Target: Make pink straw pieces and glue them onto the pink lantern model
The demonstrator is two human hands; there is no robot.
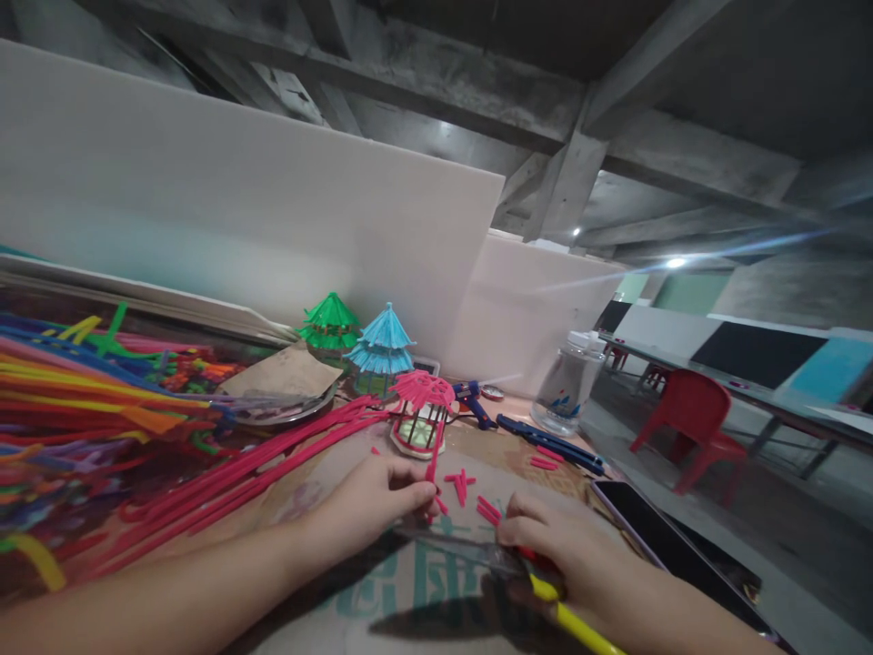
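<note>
My left hand (392, 496) pinches a pink pipe cleaner (432, 466) that stands nearly upright between thumb and fingertips. My right hand (552, 546) is wrapped round scissors (576, 628) with yellow and red handles; their blurred blades point left toward my left hand. Short cut pink pieces (461, 485) lie on the cardboard between my hands, with a few more beside my right hand. Just beyond my left hand stands a small pavilion (421, 429) with a pink fringed roof, dark posts and a pale base.
Blue (383, 341) and green (331, 323) roofed pavilions stand behind. Long pink pipe cleaners (273, 464) and a colourful heap (88, 409) fill the left. A glue gun (476, 403), blue box cutter (549, 443), water jug (569, 382) and phone (675, 546) lie rightward. A white panel (238, 200) rises behind.
</note>
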